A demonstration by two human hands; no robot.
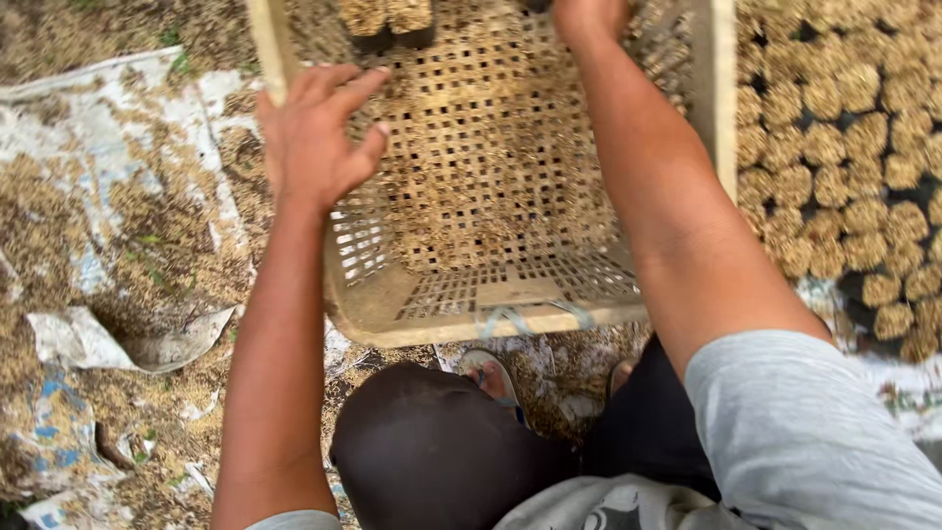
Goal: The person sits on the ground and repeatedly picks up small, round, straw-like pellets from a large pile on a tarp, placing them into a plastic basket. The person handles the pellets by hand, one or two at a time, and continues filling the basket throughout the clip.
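Left grip [316, 132] open, fingers spread over basket [491, 196], right grip [586, 15] outstretched, state unclear

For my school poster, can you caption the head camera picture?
Two bare hands, left hand and right hand, reach into a husk-dusted plastic crate.

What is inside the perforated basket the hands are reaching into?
The basket holds loose husk-like grit on its floor and two filled small pots at the far edge. The right hand hides whatever lies beneath it.
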